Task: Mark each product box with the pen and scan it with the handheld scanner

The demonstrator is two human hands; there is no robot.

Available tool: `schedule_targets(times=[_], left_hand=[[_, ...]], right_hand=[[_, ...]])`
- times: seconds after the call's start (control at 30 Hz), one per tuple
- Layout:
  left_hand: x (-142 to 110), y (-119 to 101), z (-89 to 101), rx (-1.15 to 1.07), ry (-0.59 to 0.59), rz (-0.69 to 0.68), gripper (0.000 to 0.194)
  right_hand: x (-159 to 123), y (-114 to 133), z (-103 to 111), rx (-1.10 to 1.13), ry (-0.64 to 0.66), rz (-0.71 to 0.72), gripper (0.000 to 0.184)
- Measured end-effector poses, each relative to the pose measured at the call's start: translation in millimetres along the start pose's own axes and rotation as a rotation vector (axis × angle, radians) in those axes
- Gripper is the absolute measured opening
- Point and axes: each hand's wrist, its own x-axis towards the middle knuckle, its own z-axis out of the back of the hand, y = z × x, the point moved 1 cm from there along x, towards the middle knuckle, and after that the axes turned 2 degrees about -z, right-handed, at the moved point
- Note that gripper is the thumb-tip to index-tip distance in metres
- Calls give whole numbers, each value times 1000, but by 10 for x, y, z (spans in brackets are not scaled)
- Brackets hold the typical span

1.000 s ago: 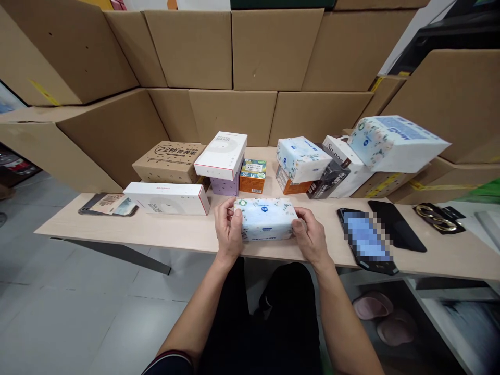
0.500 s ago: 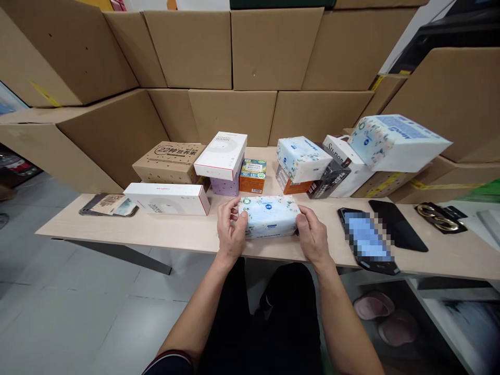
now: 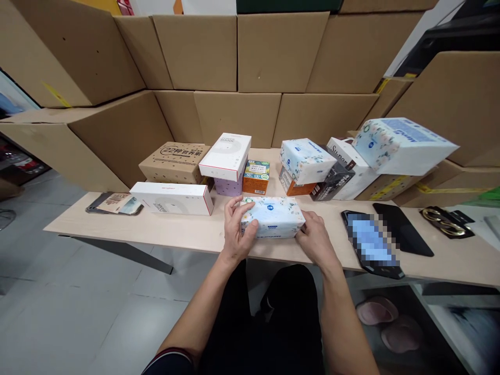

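Observation:
A floral white-and-blue tissue pack lies near the front edge of the table, its long side toward me. My left hand grips its left end, thumb on the near side and fingers over the top. At the right end, my right hand holds the lower corner; its fingertips are partly hidden behind the pack. Just beyond stand a small orange-and-green box and a white power bank box on a purple box. A second tissue pack rests on an orange box.
Left are a long white box, a brown carton and a flat packet. Right are a large tissue pack, a white box, a phone-like device, a black slab and gold rings. Cardboard boxes wall the back.
My left fingers have shifted further onto the top of the tissue pack. My right thumb has come down from its front, and that hand now sits lower at the right end.

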Motion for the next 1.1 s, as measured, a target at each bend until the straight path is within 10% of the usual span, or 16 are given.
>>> schedule_targets(times=[0.23, 0.5, 0.73, 1.1], left_hand=[[-1, -13, -26, -1, 102, -41, 44], [1, -61, -53, -15, 147, -95, 22], [76, -127, -29, 24, 170, -241, 17], [80, -130, -25, 55, 185, -223, 16]], right_hand=[[24, 7, 9, 136, -268, -160, 50], [-6, -15, 320, 1160, -334, -149, 27], [33, 515, 535, 1146, -391, 66, 15], [223, 839, 404, 764, -45, 84, 25]])
